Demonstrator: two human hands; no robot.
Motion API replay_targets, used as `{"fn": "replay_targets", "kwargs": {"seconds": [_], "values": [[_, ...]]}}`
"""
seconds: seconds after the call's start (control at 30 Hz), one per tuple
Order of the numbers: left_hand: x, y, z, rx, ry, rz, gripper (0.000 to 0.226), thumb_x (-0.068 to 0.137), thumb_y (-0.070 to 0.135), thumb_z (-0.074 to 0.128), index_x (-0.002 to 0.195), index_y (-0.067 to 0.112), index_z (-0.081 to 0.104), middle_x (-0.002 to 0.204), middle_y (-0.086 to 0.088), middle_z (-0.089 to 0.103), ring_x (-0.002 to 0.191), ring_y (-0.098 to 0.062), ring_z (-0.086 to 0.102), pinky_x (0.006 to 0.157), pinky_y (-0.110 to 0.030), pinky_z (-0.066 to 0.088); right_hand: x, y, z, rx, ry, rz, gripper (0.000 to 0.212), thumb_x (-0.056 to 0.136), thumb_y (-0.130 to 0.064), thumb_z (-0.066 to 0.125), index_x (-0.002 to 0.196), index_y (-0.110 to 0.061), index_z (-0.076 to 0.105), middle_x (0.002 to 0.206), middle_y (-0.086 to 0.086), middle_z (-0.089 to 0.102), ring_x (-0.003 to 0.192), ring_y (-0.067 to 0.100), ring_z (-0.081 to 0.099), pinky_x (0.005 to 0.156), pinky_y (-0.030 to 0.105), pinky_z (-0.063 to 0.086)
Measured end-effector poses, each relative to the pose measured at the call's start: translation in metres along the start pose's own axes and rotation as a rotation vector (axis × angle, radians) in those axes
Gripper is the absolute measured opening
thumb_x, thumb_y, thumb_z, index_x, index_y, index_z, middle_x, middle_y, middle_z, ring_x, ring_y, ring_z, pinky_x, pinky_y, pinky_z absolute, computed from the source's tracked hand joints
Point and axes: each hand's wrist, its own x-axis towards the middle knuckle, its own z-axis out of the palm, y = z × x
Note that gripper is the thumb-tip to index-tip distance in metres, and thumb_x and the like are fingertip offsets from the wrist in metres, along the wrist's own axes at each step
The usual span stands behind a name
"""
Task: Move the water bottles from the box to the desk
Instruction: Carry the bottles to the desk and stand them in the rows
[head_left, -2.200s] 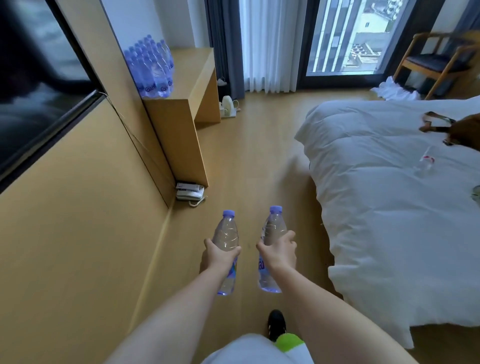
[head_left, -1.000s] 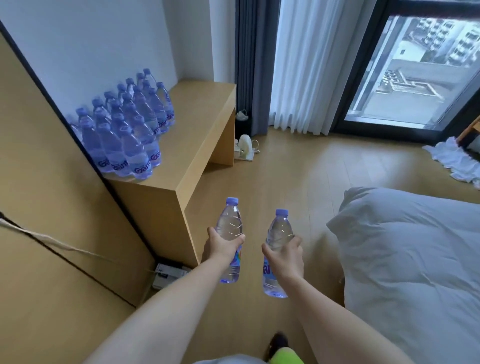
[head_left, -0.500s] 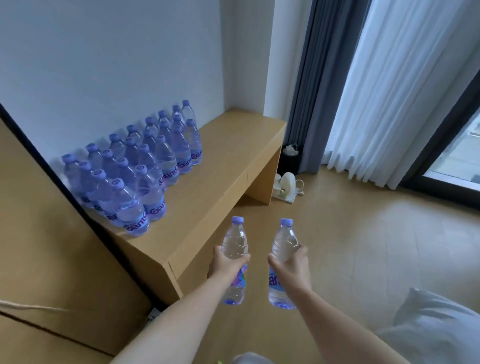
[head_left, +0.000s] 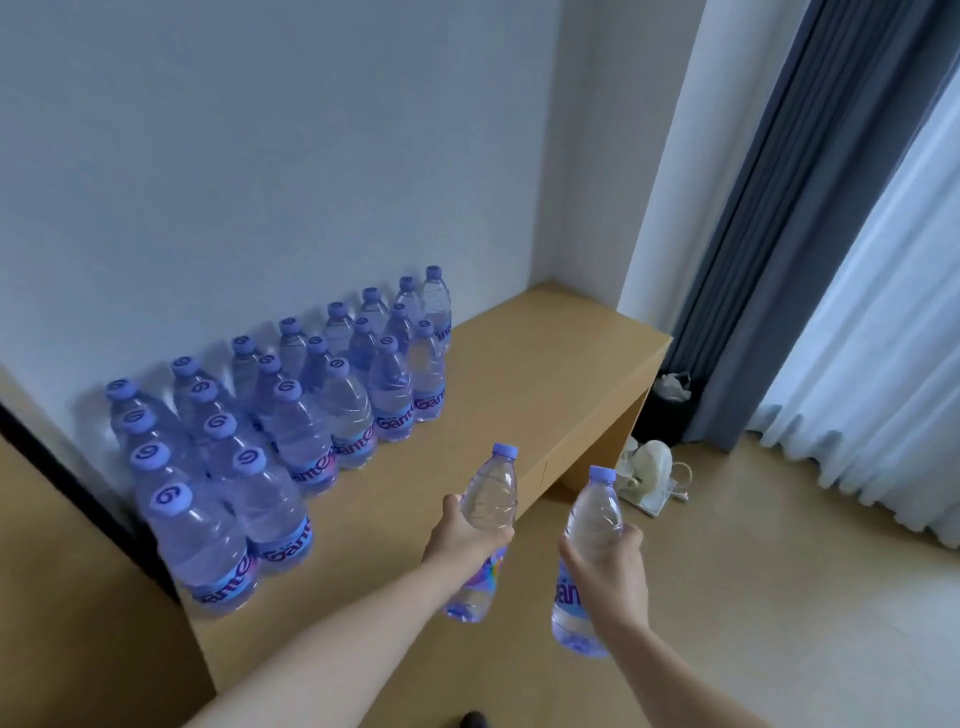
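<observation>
The surface (head_left: 519, 374) is running along the white wall, its near and right parts bare wood, and the rows of bottles (head_left: 291, 415) are standing upright on it against the wall, packed so that neighbours are touching or nearly so. Two more bottles are being carried upright above the floor, off the surface's front edge. The left hand (head_left: 462, 535) is wrapping its fingers around the middle of the left bottle (head_left: 488, 499), just above the label, and the right hand (head_left: 605, 566) is gripping the right bottle (head_left: 592, 514) around its waist in the same way. Both look full and capped, so they are probably fairly heavy for their size, and the thin clear plastic is likely giving a little under a squeeze; the ribbed waist seems the surest place to hold, being narrower than the smooth, possibly slippery label band. Setting them down flat on their bases matters, since one tipping could knock the packed rows.
</observation>
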Motion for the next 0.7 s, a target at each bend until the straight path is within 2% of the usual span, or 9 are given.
{"fn": "replay_targets", "kwargs": {"seconds": [0.1,0.2,0.33,0.47,0.53,0.63,0.7], "values": [[0.049,0.026,-0.002,-0.072,0.015,-0.018,0.063,0.071,0.041,0.071,0.12,0.023,0.036,0.108,0.004,0.058,0.095,-0.019,0.06,0.081,-0.031,0.05,0.054,-0.024,0.013,-0.014,-0.047,-0.025,0.05,0.072,-0.047,0.07,0.101,-0.026,0.034,0.09,-0.004,0.06,0.071,0.014,0.064,0.054,0.026,0.041],[0.088,0.049,-0.008,-0.116,0.052,-0.034,0.066,0.072,0.039,0.072,0.124,0.022,0.035,0.11,0.004,0.057,0.096,-0.018,0.058,0.077,-0.027,0.044,0.101,-0.053,0.027,-0.007,-0.097,-0.081,0.057,0.071,-0.043,0.072,0.108,-0.024,0.034,0.089,-0.004,0.061,0.069,0.013,0.065,0.053,0.026,0.044],[0.132,0.078,-0.017,-0.178,0.075,-0.026,0.062,0.072,0.031,0.077,0.119,0.02,0.039,0.111,0.004,0.058,0.096,-0.015,0.055,0.079,-0.024,0.039,0.156,-0.093,0.041,0.018,-0.206,-0.101,0.067,0.071,-0.043,0.075,0.114,-0.032,0.025,0.09,-0.007,0.059,0.072,0.011,0.064,0.053,0.026,0.045],[0.169,0.101,-0.022,-0.185,0.089,-0.006,0.053,0.07,0.025,0.079,0.108,0.022,0.042,0.094,0.01,0.057,0.082,0.0,0.052,0.063,-0.017,0.037,0.209,-0.125,0.055,0.009,-0.323,-0.134,0.064,0.07,-0.041,0.079,0.112,-0.028,0.033,0.092,-0.01,0.058,0.077,0.008,0.061,0.058,0.027,0.045],[0.189,0.11,-0.019,-0.191,0.097,0.011,0.051,0.07,0.022,0.08,0.106,0.02,0.044,0.096,0.008,0.058,0.087,-0.002,0.055,0.069,-0.019,0.042,0.238,-0.14,0.063,-0.023,-0.409,-0.187,0.063,0.071,-0.039,0.08,0.113,-0.028,0.035,0.096,-0.01,0.06,0.082,0.008,0.06,0.062,0.027,0.046],[0.217,0.124,-0.007,-0.247,0.14,0.022,0.056,0.069,0.013,0.081,0.112,0.013,0.044,0.11,-0.003,0.061,0.106,-0.017,0.059,0.09,-0.03,0.047,0.28,-0.161,0.075,-0.042,-0.547,-0.259,0.061,0.072,-0.032,0.081,0.116,-0.027,0.038,0.102,-0.006,0.062,0.09,0.011,0.062,0.072,0.03,0.052],[0.238,0.134,0.002,-0.275,0.202,0.021,0.057,0.067,0.012,0.082,0.112,0.014,0.046,0.11,-0.004,0.062,0.105,-0.018,0.06,0.091,-0.033,0.048,0.307,-0.176,0.084,-0.054,-0.636,-0.284,0.062,0.072,-0.028,0.08,0.118,-0.025,0.039,0.105,-0.006,0.062,0.094,0.012,0.063,0.08,0.033,0.053]]}}
